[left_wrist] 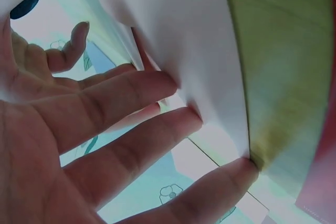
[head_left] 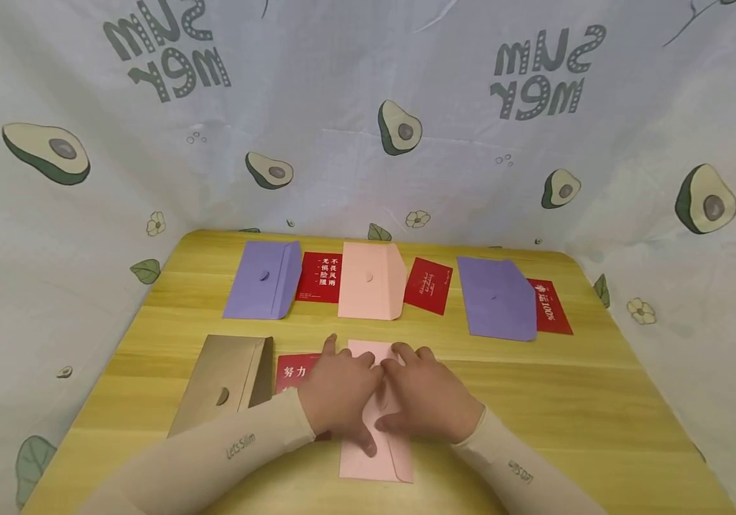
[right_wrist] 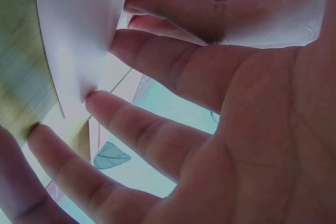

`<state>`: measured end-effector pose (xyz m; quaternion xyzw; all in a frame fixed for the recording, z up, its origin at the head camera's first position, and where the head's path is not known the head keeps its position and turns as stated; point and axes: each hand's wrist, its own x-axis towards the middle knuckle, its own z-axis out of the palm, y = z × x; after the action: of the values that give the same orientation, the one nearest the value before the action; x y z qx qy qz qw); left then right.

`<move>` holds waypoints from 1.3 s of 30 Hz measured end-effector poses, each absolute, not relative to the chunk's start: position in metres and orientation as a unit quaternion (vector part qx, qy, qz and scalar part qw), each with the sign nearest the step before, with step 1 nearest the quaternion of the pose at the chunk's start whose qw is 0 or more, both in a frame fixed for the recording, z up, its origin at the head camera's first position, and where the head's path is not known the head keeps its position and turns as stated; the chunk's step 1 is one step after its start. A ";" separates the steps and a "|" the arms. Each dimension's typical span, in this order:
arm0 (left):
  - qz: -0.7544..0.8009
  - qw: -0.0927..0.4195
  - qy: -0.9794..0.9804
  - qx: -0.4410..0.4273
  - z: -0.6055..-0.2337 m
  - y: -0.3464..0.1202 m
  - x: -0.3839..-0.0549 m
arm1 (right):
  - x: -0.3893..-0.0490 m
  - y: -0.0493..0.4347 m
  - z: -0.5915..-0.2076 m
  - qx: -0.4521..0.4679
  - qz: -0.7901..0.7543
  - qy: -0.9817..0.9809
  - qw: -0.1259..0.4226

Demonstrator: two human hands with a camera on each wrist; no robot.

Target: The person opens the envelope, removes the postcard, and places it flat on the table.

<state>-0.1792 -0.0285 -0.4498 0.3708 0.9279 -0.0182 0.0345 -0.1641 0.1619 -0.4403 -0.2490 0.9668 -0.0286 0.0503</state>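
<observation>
A pale pink envelope [head_left: 374, 465] lies lengthwise on the table in front of me, its flap edge towards the right. My left hand [head_left: 342, 393] rests on its left side; in the left wrist view the extended fingertips touch the paper [left_wrist: 194, 40] and one reaches its edge. From the right, my right hand [head_left: 435, 397] presses the same envelope with spread fingers, and in the right wrist view fingertips meet the paper [right_wrist: 79, 30]. Both hands hide the envelope's middle. Partly under my left hand and forearm is a red card [head_left: 292, 372] with white characters.
A tan envelope [head_left: 222, 372] lies at the left, partly behind my sleeve. Along the back are a purple envelope [head_left: 254, 286], a peach envelope [head_left: 361, 297] and another purple envelope [head_left: 496, 311], with red cards [head_left: 321, 279] beside them. A printed curtain [head_left: 329, 200] surrounds the wooden table [head_left: 573, 415].
</observation>
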 end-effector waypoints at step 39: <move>-0.031 0.014 0.929 0.369 -0.449 -0.035 -0.178 | -0.168 0.161 -0.436 -0.242 -0.070 0.966 0.058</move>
<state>-0.1782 -0.0348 -0.4490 0.3689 0.9289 -0.0311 0.0139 -0.1682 0.1609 -0.4362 -0.2422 0.9660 -0.0697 0.0577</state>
